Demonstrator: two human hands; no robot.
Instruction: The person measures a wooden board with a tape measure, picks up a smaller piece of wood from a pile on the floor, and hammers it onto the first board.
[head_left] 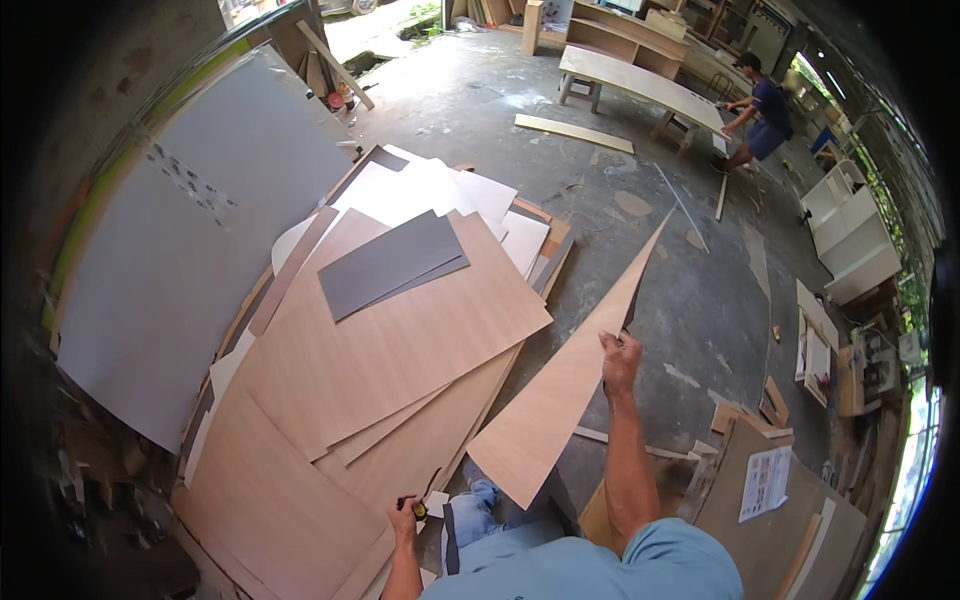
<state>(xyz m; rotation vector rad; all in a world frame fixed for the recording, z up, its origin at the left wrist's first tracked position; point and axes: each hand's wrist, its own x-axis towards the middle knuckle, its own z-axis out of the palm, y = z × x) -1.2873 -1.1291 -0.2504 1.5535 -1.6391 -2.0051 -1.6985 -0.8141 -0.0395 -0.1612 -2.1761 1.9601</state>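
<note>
My right hand (621, 360) is closed on the edge of a thin wood-grain sheet (550, 415). The sheet is tilted up off the floor, wide near my legs and narrowing to a point at its far end. Low in the view, my left hand (402, 520) grips a small black-and-yellow tape measure (420, 510) beside the near edge of a pile. That pile has a large wood-grain panel (430, 340) on top, with two dark grey rectangular pieces (385, 270) lying on it. Another wood-grain panel (290, 500) lies at its near left.
White sheets (400, 195) lie at the pile's far end. A large pale board (200, 230) leans at the left. At the far right a person (765, 108) bends at a long workbench (640, 85). A panel with a paper sheet (765, 483) stands near right.
</note>
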